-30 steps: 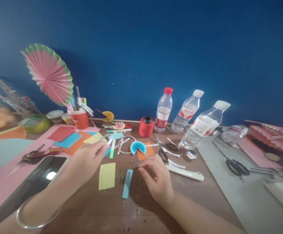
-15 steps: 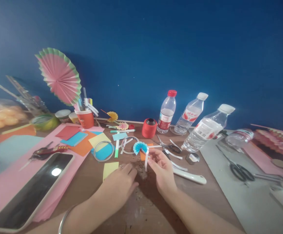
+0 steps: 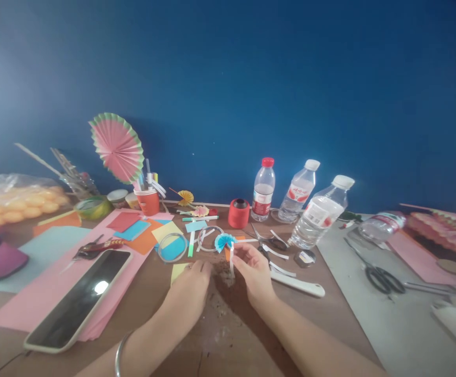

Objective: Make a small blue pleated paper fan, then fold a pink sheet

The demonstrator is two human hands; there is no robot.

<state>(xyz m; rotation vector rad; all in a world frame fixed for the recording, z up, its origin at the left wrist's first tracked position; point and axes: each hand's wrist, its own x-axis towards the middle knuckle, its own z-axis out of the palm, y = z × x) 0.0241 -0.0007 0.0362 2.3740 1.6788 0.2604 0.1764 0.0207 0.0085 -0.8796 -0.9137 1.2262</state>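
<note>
**The right hand (image 3: 252, 266) is pinching a white strip (image 3: 232, 262) beside a small blue fan (image 3: 224, 242)**

At the left, a phone (image 3: 76, 303) is lying on pink paper (image 3: 45, 296). Farther back, a large pink-and-green fan (image 3: 117, 149) is rising from a red cup (image 3: 147, 203) of pens. A silvery ring (image 3: 159, 250) is lying over yellow and blue paper, left of the middle.

Near the middle, the left hand (image 3: 192, 285) is reaching in, palm down, fingers curling toward the table (image 3: 220, 340). It is partly covering a yellow paper (image 3: 176, 272); its fingertips are hidden, so whether it is gripping anything cannot be told. A bangle (image 3: 118, 357) is circling that wrist.

Just right of it, the white strip is hanging roughly upright, its upper part between the right thumb and fingers, which are closing on it. The blue fan is spreading just to the far left of those fingertips; whether they are also touching it is unclear.

Beyond the right hand, a red spool (image 3: 238, 215) is standing left of a red-capped bottle (image 3: 263, 198). A white handle (image 3: 298, 284) is lying to its right; farther right, black-handled scissors (image 3: 385, 279) are resting on a grey sheet (image 3: 355, 309).
</note>
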